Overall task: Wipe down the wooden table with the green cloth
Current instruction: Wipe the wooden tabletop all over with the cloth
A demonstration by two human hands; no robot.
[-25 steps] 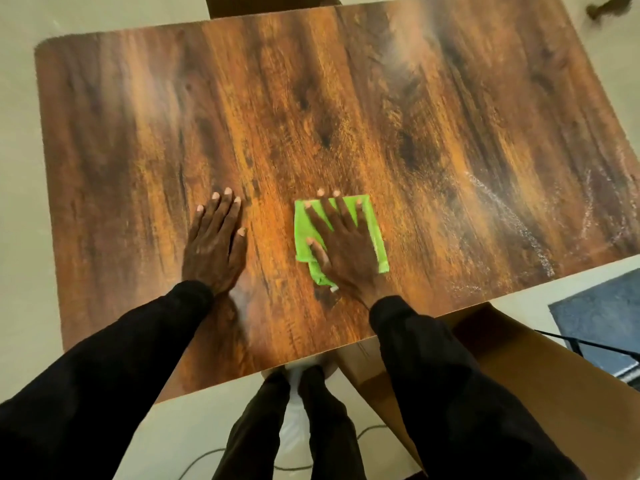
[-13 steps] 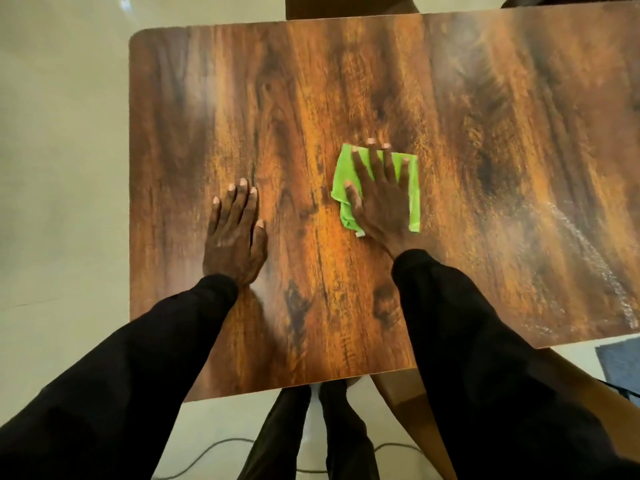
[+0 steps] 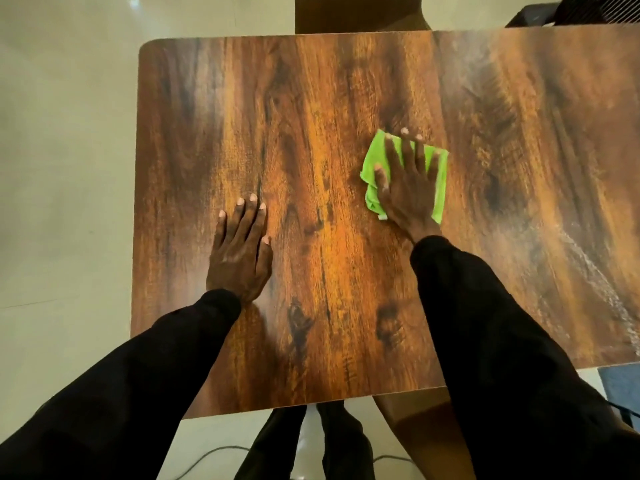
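The wooden table fills most of the view, dark brown with strong grain. A folded green cloth lies on its middle. My right hand presses flat on the cloth with straight, spread fingers and covers most of it. My left hand rests flat on the bare wood to the left, nearer the front edge, fingers straight and together. Both arms wear black sleeves.
Pale dusty streaks mark the table's right side. A brown chair seat stands under the front edge by my legs. Another chair stands behind the far edge. Cables lie on the pale floor.
My right hand has slid the green cloth away from me, toward the table's far side. My left hand has stayed flat in place. The view has shifted left.
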